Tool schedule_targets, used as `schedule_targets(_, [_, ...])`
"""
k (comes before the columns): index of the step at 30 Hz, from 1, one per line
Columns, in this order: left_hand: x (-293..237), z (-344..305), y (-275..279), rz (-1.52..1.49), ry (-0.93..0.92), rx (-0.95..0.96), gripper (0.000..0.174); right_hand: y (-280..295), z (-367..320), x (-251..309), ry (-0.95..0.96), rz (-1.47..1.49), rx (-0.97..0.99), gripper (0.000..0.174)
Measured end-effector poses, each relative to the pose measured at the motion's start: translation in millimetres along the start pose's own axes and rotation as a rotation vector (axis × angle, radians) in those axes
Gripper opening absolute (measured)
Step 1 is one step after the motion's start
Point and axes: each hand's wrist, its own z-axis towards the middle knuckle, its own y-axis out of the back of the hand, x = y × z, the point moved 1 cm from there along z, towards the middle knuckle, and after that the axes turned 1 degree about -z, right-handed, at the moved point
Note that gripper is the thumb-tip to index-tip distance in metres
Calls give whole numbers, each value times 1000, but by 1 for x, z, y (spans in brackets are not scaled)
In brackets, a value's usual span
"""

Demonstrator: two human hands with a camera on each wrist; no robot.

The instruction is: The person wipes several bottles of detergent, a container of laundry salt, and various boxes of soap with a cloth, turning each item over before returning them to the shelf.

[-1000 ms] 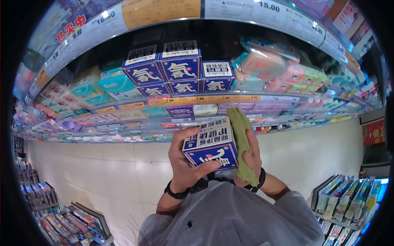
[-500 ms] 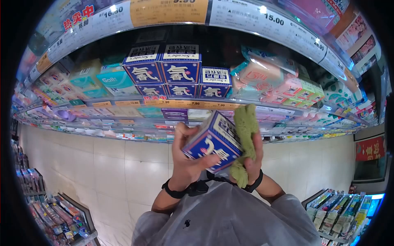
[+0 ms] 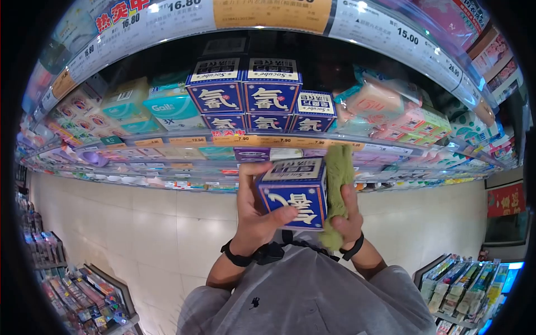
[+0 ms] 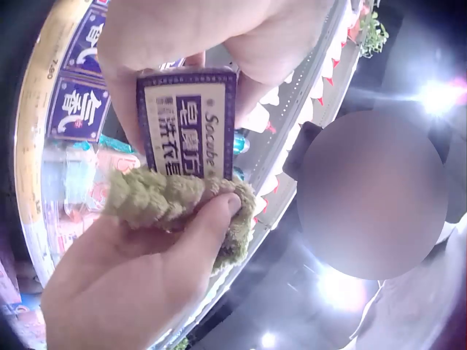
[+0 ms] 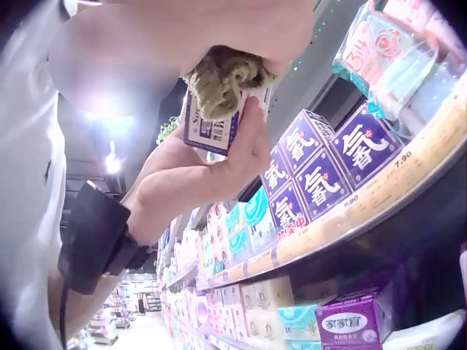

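Note:
My left hand grips a blue and cream soap box from its left side, thumb across the front face. The "Socube" side of the box faces up in the head view. In my right hand is a green fluffy cloth, folded and held upright along the box's right side. The left wrist view shows the right thumb pressing the cloth over one end of the box. Part of the box is hidden behind the cloth and fingers.
Matching blue boxes stand stacked on the shelf ahead, between teal tissue packs and pink packs. Price strips run along the shelf edge. Lower display racks stand behind on both sides of the tiled floor.
The box has been turned in my left hand, tilting and then levelling with a different face up. The cloth stays at its right side. The shelf boxes have shifted right in view.

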Motion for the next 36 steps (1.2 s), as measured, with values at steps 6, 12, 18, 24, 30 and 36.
schedule_targets(6, [-8,3,19,177,140,113,52,-2,43,16,252,-228,-33,40])
schedule_targets(12, [-7,4,3,72,140,-115,48,-11,-30,-23,92,-307,-80,42])
schedule_targets(18, [-4,5,2,283,46,218,49,28,13,2,203,-223,-59,39])
schedule_targets(24, [17,7,-2,306,-128,128,74,43,14,13,248,-331,-50,35])
schedule_targets(30, [33,12,-19,93,-267,-139,61,32,-7,8,191,-220,-55,33])
schedule_targets(36, [43,14,-30,17,-220,-181,58,15,3,10,-175,57,-294,48])
